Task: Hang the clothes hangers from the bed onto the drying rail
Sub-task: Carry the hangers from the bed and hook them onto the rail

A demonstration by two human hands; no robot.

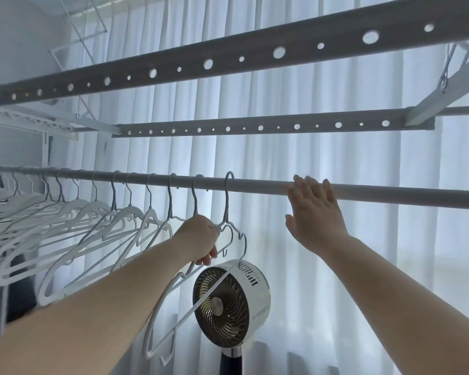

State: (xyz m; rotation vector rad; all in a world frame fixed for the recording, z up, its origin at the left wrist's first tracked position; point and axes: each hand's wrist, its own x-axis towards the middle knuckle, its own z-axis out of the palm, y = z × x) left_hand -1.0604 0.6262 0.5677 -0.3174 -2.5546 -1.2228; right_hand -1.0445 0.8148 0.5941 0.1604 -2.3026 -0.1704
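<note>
I see both bare forearms stretched up and forward. My left hand has its fingers curled round a hanger, knuckles toward me. My right hand is flat, fingers straight, its back toward me.

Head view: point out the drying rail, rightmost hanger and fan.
drying rail (260,184), head view, bare stretch right of the last hook
rightmost hanger (226,205), head view, neck below its hook
fan (217,306), head view, centre hub
</note>
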